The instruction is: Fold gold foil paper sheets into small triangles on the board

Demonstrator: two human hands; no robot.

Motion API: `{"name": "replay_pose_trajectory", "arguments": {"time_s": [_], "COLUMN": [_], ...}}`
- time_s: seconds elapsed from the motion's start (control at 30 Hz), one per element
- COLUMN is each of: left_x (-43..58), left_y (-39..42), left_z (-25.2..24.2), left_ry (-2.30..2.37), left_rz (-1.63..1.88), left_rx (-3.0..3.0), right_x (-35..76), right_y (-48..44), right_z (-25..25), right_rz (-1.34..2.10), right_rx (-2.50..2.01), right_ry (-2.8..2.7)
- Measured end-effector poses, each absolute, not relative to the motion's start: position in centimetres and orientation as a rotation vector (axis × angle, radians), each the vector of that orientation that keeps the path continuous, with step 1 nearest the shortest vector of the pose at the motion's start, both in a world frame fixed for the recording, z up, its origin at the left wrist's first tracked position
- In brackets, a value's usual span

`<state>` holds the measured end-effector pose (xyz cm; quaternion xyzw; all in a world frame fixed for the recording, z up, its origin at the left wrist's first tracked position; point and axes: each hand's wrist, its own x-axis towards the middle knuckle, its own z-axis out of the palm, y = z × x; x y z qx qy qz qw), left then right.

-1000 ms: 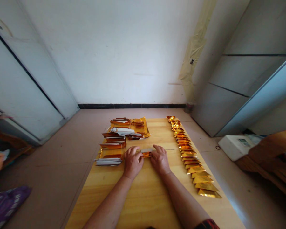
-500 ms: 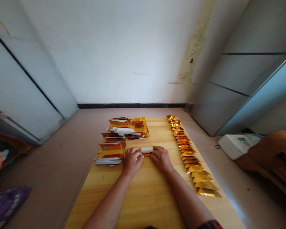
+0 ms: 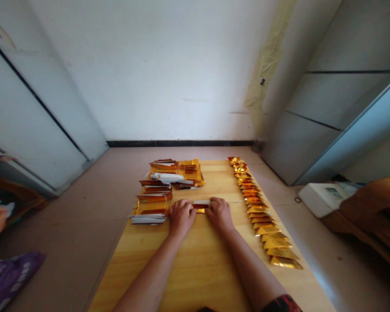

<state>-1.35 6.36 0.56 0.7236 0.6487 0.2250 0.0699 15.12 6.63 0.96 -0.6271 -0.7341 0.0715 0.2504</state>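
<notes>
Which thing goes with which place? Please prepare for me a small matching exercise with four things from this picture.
Things:
1. Purple bag
2. Paper piece
3. White box
4. Folded gold packets

Places:
A. in a row along the right edge of the table
B. off the table, at the picture's right
C. between the left hand and the right hand
D. off the table, at the picture's lower left

Pairs: 1-D, 2-C, 3-B, 4-A
</notes>
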Motion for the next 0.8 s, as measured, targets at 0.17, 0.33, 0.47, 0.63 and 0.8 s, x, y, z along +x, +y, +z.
{"name": "replay_pose_trajectory", "arguments": {"time_s": [0.17, 0.33, 0.47, 0.63, 0.8], "left_x": [-1.1, -0.88, -0.77, -0.64, -0.54], "left_y": [6.44, 6.61, 6.54, 6.4, 6.36], "left_z": [0.64, 0.96, 1.16, 1.26, 1.24], "left_ry": [1.987, 2.011, 2.017, 2.028, 2.04], "left_rz": [0.623, 0.567, 0.551, 0.544, 0.536], "left_rx": [2.214, 2.221, 2.235, 2.237, 2.24], "right_x": [14.99, 14.72, 14.63, 14.61, 14.67], "right_y": [6.67, 6.69, 6.66, 6.6, 6.57], "right_z": [1.1, 1.13, 1.19, 1.22, 1.03], "right_rz": [0.179, 0.157, 0.136, 0.134, 0.125], "right_rx": [-1.744, -1.774, -1.782, -1.783, -1.773], "right_ry": [-2.025, -2.014, -2.011, -2.012, -2.009]}}
